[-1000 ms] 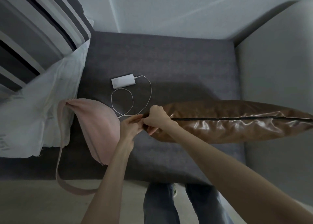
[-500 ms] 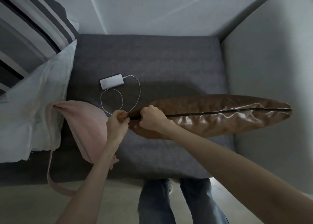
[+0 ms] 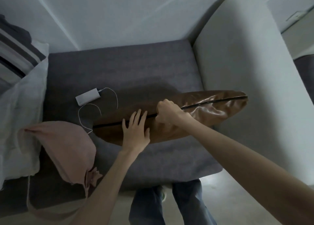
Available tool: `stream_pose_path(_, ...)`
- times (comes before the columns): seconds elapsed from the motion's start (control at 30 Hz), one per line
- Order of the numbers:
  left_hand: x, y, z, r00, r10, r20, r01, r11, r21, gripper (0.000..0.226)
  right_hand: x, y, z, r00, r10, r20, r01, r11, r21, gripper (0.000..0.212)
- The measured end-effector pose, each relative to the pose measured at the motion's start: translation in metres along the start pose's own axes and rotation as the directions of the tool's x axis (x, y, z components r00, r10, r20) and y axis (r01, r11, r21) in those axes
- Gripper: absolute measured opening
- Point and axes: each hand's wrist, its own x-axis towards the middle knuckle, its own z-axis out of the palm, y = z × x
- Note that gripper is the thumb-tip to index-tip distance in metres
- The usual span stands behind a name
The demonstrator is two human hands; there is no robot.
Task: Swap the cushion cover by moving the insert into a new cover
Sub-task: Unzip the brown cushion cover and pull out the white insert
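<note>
The brown cushion (image 3: 209, 110) stands on its edge on the sofa seat (image 3: 136, 71), zipper seam up, its right end near the pale armrest (image 3: 246, 54) and its left end toward the middle of the seat. A second ago both hands were bunched together at the cushion's left corner, working at the zipper's start. Now the right hand (image 3: 167, 113) has travelled along the seam to about its middle, fingers curled tight as if pinching the zipper pull, though the pull itself is hidden inside the fist. The left hand (image 3: 136, 131) has let go of the corner and lies flat, fingers straight and spread, pressing on the cushion's near face just left of the right hand to steady it.

Judging by this, the zipper is being run open: the stretch from the left corner to the right hand looks done, and the part from there to the right end is still closed. No insert shows through the seam yet, so the swap itself has not begun.

The pink cover (image 3: 68, 150), presumably the new one, lies limp at the seat's front left, hanging partly over the front edge. Behind it a white power bank (image 3: 88, 98) with its looped cable (image 3: 102, 109) lies on the seat, just beyond the cushion's left end.
</note>
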Motion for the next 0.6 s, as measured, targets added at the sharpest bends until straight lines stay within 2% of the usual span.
stream_pose_path(0.17, 0.000, 0.000, 0.015, 1.000, -0.029, -0.010, 0.029, 0.998, 0.057, 0.069, -0.027, 0.087, -0.034, 0.989, 0.105, -0.101, -0.115, 0.989, -0.096, 0.019)
stream_pose_path(0.23, -0.002, 0.000, 0.016, 0.999, -0.024, -0.022, 0.025, 0.997, 0.076, 0.069, -0.041, 0.123, -0.043, 0.976, 0.149, -0.157, -0.165, 0.982, -0.093, 0.013)
stream_pose_path(0.37, -0.002, 0.008, 0.015, 0.998, -0.064, -0.002, 0.064, 0.994, 0.085, 0.068, -0.059, 0.181, -0.059, 0.946, 0.239, -0.221, -0.259, 0.963, -0.069, 0.028)
stream_pose_path(0.47, -0.001, 0.014, 0.014, 0.996, -0.084, -0.043, 0.087, 0.994, 0.068, 0.065, -0.076, 0.226, -0.075, 0.897, 0.339, -0.286, -0.372, 0.926, -0.069, 0.031)
stream_pose_path(0.6, -0.004, 0.028, 0.015, 0.984, -0.095, -0.152, 0.098, 0.995, 0.010, 0.061, -0.101, 0.268, -0.088, 0.822, 0.485, -0.300, -0.489, 0.870, 0.065, 0.020)
